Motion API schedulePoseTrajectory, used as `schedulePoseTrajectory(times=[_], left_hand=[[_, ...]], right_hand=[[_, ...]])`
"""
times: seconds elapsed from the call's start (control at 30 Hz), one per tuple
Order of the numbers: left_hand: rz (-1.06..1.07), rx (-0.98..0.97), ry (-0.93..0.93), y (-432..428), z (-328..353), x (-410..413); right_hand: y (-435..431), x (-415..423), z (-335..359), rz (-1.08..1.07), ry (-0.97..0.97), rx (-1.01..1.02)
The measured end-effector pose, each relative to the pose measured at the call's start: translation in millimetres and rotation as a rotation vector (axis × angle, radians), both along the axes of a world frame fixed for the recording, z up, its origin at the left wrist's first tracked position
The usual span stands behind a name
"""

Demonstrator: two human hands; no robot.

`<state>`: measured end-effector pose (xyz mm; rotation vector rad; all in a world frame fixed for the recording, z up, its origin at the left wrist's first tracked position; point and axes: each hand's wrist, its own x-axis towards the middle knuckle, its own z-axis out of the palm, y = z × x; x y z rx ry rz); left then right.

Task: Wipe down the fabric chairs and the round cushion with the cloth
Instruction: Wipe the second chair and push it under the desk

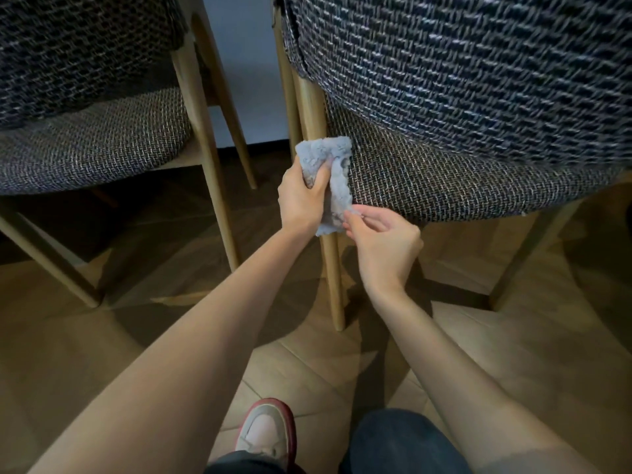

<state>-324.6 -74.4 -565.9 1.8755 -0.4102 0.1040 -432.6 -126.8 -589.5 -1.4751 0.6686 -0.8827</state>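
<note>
Left hand [301,196] grips fluffy pale-blue cloth [333,172], held against front corner of right dark tweed-upholstered wooden chair [444,172]; right hand [383,239] pinches cloth's lower edge; second matching tweed chair [95,145] stands just left, on herringbone wood floor [307,364]

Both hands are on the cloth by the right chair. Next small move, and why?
Probably release the right hand and spread the cloth onto the right chair's seat: the left hand grips it bunched, the right pinches its lower edge, beside the seat's corner.
</note>
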Motion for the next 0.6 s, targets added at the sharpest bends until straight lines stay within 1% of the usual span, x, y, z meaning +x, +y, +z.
schedulePoseTrajectory(times=[0.07, 0.17, 0.3, 0.4, 0.6], left_hand=[[-0.049, 0.047, 0.044, 4, -9, -2], [-0.131, 0.138, 0.123, 12, -28, -5], [-0.243, 0.175, 0.137, 14, -48, -10], [-0.261, 0.188, 0.168, 12, -62, -11], [-0.3, 0.215, 0.2, 10, -92, -12]], right_hand=[[2, -3, -9, -0.015, 0.035, 0.028], [2, -4, -24, -0.039, 0.098, 0.179], [1, -5, -50, -0.069, 0.151, 0.345], [1, -5, -69, -0.091, 0.213, 0.384], [-6, -1, -99, -0.089, 0.296, 0.393]])
